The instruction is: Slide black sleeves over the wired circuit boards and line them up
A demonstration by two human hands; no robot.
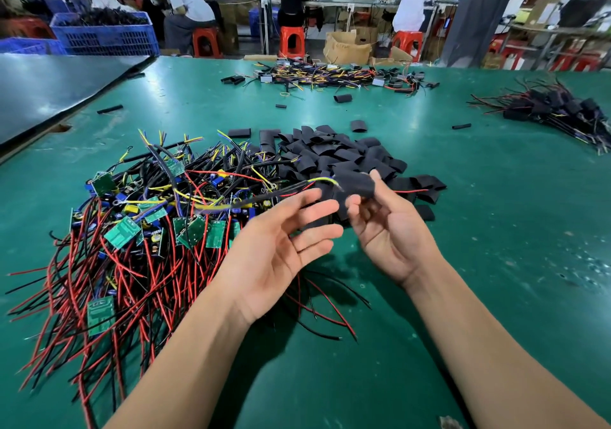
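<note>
Sleeve (pixel 355 182): soft, light black tube; wires (pixel 322 181) leave both ends; held above sleeve pile (pixel 334 151).
Right hand (pixel 386 230): fingertips (pixel 376 177) pinch its body; safer there than the thin wires.
Left hand (pixel 281 243): spread, empty.

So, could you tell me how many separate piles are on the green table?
4: bare boards near left, loose sleeves centre, wired parts far centre, sleeved boards far right. More may lie off-frame.
</note>
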